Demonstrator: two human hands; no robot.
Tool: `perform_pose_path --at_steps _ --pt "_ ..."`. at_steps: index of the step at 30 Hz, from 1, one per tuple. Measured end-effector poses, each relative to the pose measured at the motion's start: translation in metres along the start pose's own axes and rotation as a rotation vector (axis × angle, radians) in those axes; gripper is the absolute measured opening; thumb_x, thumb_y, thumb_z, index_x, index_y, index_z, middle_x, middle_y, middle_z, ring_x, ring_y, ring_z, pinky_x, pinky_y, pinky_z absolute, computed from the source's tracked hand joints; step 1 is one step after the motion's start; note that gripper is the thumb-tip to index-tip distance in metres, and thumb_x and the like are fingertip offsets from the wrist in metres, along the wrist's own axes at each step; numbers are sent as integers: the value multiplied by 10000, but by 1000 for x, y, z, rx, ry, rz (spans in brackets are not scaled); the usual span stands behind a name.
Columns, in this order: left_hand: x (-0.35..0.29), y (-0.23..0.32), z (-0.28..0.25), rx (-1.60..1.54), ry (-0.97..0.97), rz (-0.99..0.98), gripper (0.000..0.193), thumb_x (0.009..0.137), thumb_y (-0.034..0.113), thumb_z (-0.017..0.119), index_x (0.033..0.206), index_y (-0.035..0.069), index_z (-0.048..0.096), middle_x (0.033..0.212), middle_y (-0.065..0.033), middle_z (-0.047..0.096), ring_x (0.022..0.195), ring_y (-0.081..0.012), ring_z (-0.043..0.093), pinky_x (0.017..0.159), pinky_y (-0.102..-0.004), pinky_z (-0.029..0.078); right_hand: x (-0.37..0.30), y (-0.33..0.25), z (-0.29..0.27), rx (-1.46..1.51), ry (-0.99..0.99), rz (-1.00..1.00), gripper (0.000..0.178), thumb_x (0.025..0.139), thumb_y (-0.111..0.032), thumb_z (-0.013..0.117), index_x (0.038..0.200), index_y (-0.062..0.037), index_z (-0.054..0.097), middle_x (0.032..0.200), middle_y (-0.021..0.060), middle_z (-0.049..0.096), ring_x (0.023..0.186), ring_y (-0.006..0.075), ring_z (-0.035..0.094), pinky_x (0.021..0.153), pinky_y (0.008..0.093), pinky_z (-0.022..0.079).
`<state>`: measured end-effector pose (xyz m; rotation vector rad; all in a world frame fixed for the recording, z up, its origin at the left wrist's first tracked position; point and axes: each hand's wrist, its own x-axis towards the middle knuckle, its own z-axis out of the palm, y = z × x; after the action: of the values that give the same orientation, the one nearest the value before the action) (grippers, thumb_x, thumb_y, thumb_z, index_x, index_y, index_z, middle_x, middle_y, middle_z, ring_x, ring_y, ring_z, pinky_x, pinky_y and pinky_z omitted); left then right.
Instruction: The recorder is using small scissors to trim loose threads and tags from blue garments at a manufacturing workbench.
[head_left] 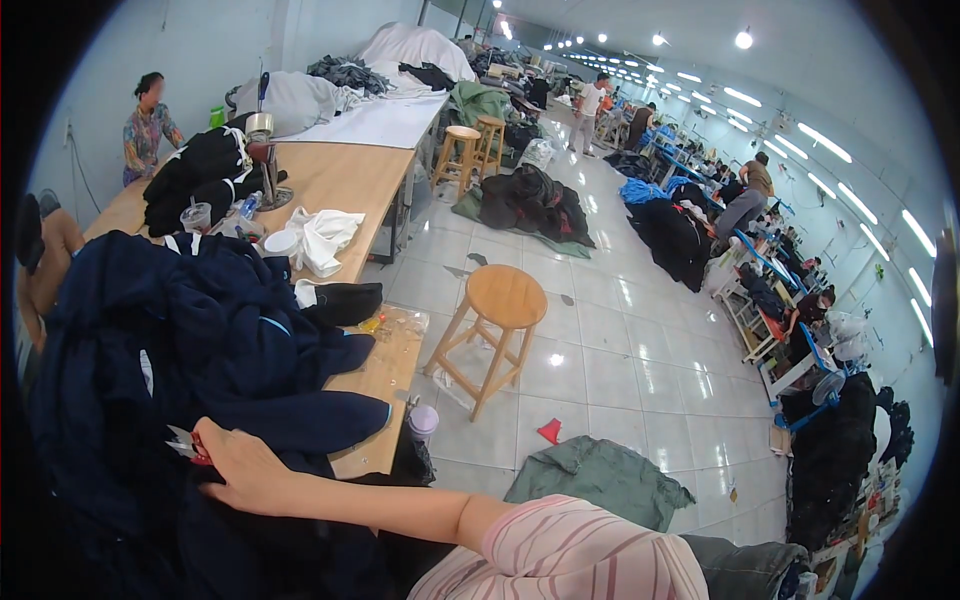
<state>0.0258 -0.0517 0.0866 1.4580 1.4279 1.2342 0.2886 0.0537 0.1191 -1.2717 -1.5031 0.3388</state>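
Note:
My right hand (245,470) is closed around red-handled scissors (182,443) at the lower left. Their short silver blades point left, spread slightly apart, over dark navy fabric. Fingers and palm cover most of the handles. Beneath and around the hand lies a large heap of navy garments (190,340), spilling over the table's near end. One sleeve-like piece (310,418) with a light blue edge stretches right across the wooden table (350,460). Whether the blades touch the cloth I cannot tell. My left hand is out of sight.
On the table stand a plastic cup (196,216), a white cloth (326,240) and black bundles (200,170). A wooden stool (506,297) stands to the right. Green cloth (600,482) and dark piles (530,205) lie on the tiles. A person (150,130) is across the table; others work along the right.

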Motion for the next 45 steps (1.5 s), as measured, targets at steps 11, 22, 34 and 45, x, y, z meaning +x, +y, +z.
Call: perform_pose_path --at_steps 11,22,34,45 --pt "3 27 52 -952 -45 -303 638 899 427 515 1380 45 341 1399 -157 375 1246 -304 412 1045 -392 320 -84 -22 27 686 -348 55 440 713 -39 677 970 -16 321 804 134 485 751 280 521 670 320 411" --pt "2 -8 63 -733 -222 -226 339 928 94 522 1252 -4 493 1183 -113 572 1058 -201 567 936 -313 437 -43 -24 7 386 -141 35 253 769 -115 661 902 -24 466 672 181 560 681 373 619 555 403 476" --pt "32 -28 46 -693 -15 -355 224 925 169 563 1080 9 587 977 -18 643 827 -71 601 726 -196 484 -83 39 26 532 -279 193 429 720 -130 774 777 -65 354 709 45 569 615 86 504 556 213 402" --pt "44 36 22 -939 -112 -163 210 918 103 551 1088 -13 589 980 -66 661 868 -118 637 773 -222 511 -50 -5 -7 831 -219 243 351 798 72 624 830 -99 320 773 41 534 636 54 499 569 169 398"
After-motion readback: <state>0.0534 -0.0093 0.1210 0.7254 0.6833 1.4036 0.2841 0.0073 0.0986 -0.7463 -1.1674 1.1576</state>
